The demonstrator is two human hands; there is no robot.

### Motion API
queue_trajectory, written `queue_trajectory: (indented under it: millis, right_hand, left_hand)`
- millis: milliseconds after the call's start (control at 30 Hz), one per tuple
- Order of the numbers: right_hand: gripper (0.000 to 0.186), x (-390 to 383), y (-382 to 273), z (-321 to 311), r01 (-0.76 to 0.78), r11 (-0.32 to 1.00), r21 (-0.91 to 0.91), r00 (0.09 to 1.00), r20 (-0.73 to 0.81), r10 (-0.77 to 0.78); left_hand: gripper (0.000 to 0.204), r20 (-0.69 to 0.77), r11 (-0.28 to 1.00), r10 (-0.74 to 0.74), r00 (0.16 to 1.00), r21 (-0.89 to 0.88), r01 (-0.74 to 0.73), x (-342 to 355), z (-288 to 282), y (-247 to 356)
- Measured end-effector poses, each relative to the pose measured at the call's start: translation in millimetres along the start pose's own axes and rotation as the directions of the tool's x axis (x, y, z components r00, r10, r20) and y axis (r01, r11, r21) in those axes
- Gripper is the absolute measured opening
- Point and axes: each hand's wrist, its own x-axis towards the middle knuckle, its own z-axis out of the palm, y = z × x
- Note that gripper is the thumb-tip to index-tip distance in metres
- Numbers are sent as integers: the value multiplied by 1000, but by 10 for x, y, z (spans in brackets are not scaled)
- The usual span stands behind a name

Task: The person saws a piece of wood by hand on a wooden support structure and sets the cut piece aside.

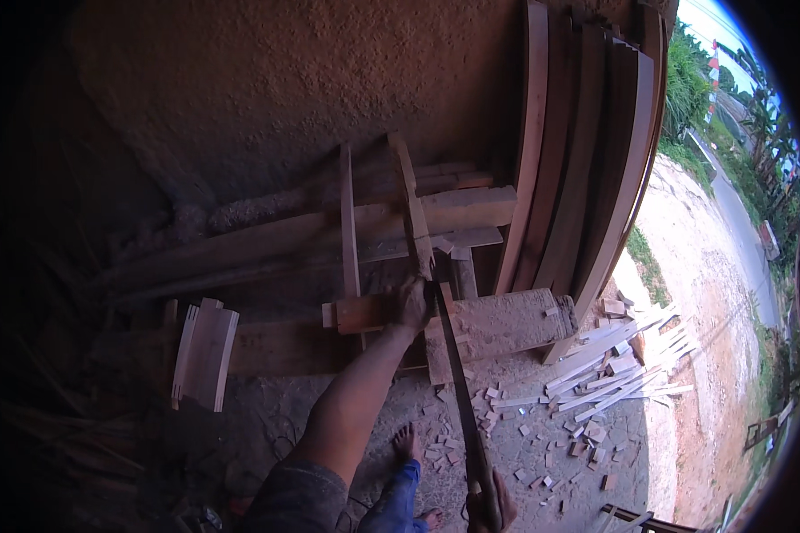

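Note:
My left hand (414, 302) is closed on an upright wooden board (407, 200) where it rests across a low rough wooden beam (516, 324). A long hand saw (456, 377) runs toward me from just right of that hand, its far end against the board. My right hand (491, 497) grips the saw's handle at the bottom edge. Behind my left hand an orange-brown wood block (364, 313) lies on the beam.
Long boards (578, 160) lean against the rough wall (249, 71). Paired short planks (204, 355) stand at left. Offcuts (613, 373) litter the floor around my bare feet (406, 444). A sunlit dirt verge (693, 417) and a road (747, 249) lie at right.

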Motion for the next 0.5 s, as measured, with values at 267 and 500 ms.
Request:
queue_trajectory:
  millis: [267, 500]
  right_hand:
    - [53, 1503, -338, 450, 113, 938, 328, 990, -113, -80]
    - [55, -163, 336, 136, -152, 982, 115, 987, 62, 146]
  left_hand:
    - [13, 84, 1000, 17, 996, 15, -19, 68, -59, 184]
    - [20, -135, 995, 73, 988, 79, -63, 6, -81, 117]
